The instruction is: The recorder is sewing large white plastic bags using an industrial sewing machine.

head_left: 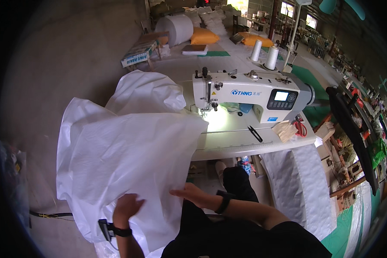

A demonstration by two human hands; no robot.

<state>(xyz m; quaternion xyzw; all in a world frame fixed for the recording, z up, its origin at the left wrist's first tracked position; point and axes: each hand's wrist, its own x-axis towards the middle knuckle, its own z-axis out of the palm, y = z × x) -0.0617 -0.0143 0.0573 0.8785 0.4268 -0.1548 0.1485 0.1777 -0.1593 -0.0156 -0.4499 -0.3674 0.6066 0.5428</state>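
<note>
We see a large, crumpled sheet of smooth white material (pixel 129 142) spread across the left of the scene, its far right edge by the needle area of a white sewing machine with a control panel (pixel 241 92). Our left hand (pixel 128 207) lies against the sheet's near part, our right hand (pixel 192 194) at its near right edge; we cannot tell whether either one's fingers are clamped on it. Black thread snips (pixel 255 133) lie right of the sheet.

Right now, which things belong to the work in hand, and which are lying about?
Seemingly in the work:
white sheeting, at left hand and right hand
industrial sewing machine

Seemingly lying about:
black thread snips
red-handled scissors
nearer orange sack
</note>
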